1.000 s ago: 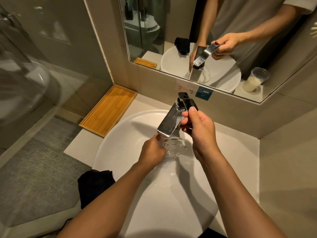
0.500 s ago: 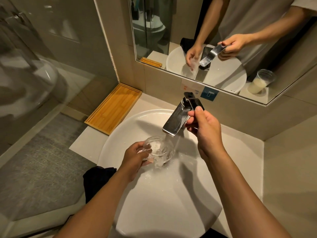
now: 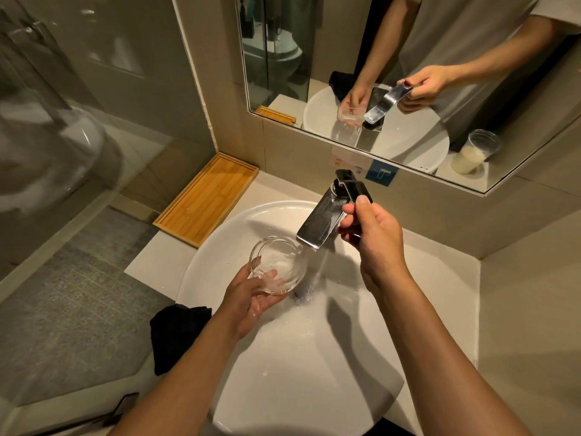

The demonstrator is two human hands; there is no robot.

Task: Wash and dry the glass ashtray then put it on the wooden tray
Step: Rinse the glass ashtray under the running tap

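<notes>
My left hand (image 3: 248, 302) cups the glass ashtray (image 3: 278, 265) from below, tilted, just left of the water stream over the sink (image 3: 314, 372); right hand (image 3: 374, 237) pinches the tap (image 3: 323, 220) lever w/ thumb on top; wooden tray (image 3: 207, 198) sits bare on the counter, well apart to the left.

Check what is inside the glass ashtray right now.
The glass ashtray holds only water film and droplets; the left hand cups it from below, fingertips showing through the glass. No debris visible.
</notes>
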